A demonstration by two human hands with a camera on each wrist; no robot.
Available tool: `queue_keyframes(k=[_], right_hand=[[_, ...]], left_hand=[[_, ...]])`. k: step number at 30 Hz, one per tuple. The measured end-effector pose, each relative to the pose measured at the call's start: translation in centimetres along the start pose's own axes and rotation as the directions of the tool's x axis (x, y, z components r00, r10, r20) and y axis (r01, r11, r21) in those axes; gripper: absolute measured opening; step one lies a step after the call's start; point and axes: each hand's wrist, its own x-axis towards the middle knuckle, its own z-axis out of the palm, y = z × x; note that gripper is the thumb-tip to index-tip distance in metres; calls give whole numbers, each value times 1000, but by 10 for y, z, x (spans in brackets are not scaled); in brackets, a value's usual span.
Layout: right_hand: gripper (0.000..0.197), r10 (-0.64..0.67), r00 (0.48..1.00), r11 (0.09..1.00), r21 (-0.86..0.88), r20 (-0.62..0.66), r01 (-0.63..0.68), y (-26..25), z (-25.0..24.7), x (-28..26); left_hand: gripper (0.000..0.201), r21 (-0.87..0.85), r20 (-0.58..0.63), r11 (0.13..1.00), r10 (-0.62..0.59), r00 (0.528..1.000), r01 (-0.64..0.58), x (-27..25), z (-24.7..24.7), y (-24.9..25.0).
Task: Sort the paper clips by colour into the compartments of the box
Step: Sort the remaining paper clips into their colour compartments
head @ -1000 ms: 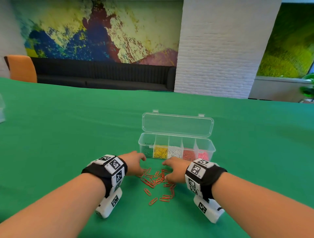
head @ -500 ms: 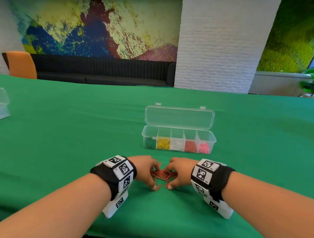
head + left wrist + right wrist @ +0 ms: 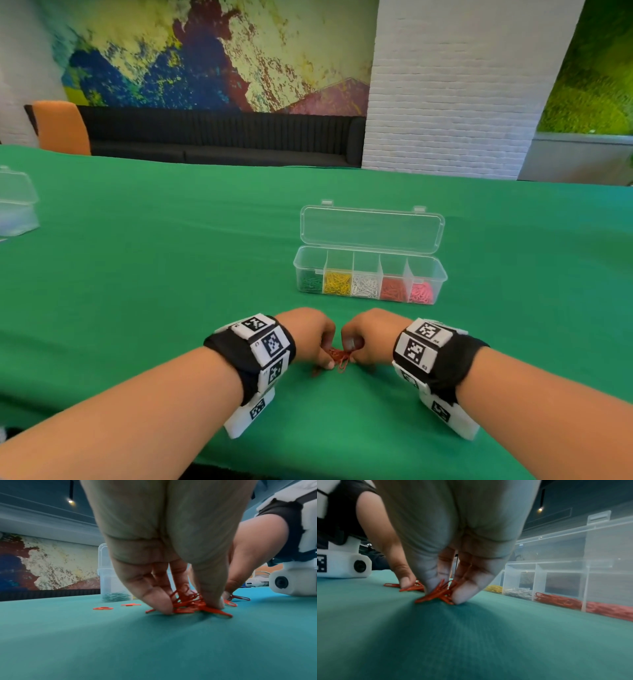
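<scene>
A small heap of red paper clips (image 3: 339, 358) lies on the green table between my two hands. My left hand (image 3: 323, 353) pinches one bunch of them (image 3: 187, 601) against the cloth with thumb and curled fingers. My right hand (image 3: 356, 353) pinches another bunch (image 3: 440, 593) the same way. A few stray red clips (image 3: 102, 608) lie flat just beyond my left hand. The clear box (image 3: 370, 274) stands beyond the hands with its lid up. Its compartments hold green, yellow, white, red and pink clips from left to right.
A second clear plastic box (image 3: 17, 205) sits at the table's far left edge. An orange chair (image 3: 61, 126) and a black bench stand behind the table. Green cloth (image 3: 171, 274) stretches wide on both sides of the hands.
The scattered red clips have been swept into a tight heap. Both hands drew together and toward me, and their fingers curled onto the clips.
</scene>
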Motion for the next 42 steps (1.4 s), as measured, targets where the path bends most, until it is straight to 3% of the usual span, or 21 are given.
queue_keyframes(k=[6, 10, 14, 17, 19, 21, 27, 33, 38, 42], right_hand=[[8, 40, 999, 996, 82, -13, -39, 11, 1, 2], [28, 77, 997, 993, 91, 0, -77, 15, 1, 3], [27, 90, 996, 987, 134, 8, -90, 20, -1, 4], [24, 100, 995, 976, 197, 4, -98, 28, -3, 5], [24, 108, 994, 967, 231, 19, -109, 31, -3, 5], [22, 110, 993, 965, 235, 33, -114, 32, -3, 5], [23, 117, 993, 969, 220, 2, -114, 31, -3, 5], [23, 149, 989, 966, 212, 4, -146, 33, -4, -1], [22, 233, 969, 916, 354, -85, -189, 45, -17, -4], [22, 386, 901, 818, 524, -196, -236, 67, -45, 0]], left_hand=[[17, 201, -14, 979, 43, 999, -40, 3, -8, 7], [18, 294, -6, 954, 52, 999, -47, 8, -10, 13], [5, 130, -39, 990, 53, 998, -47, 12, -14, 4], [21, -31, 8, 999, 19, 1000, -19, 12, -18, -6], [47, -2, 59, 1000, 29, 998, -28, 11, -18, -7], [56, 75, 90, 995, 52, 995, -58, 11, -15, -4], [24, 91, 31, 992, 79, 996, -82, 11, -8, 6], [15, 135, -11, 985, 112, 994, -109, 11, -7, 9], [8, -93, -124, 992, 71, 990, -83, 18, -31, 8], [12, -458, -221, 884, -15, 975, -90, 43, -63, 15]])
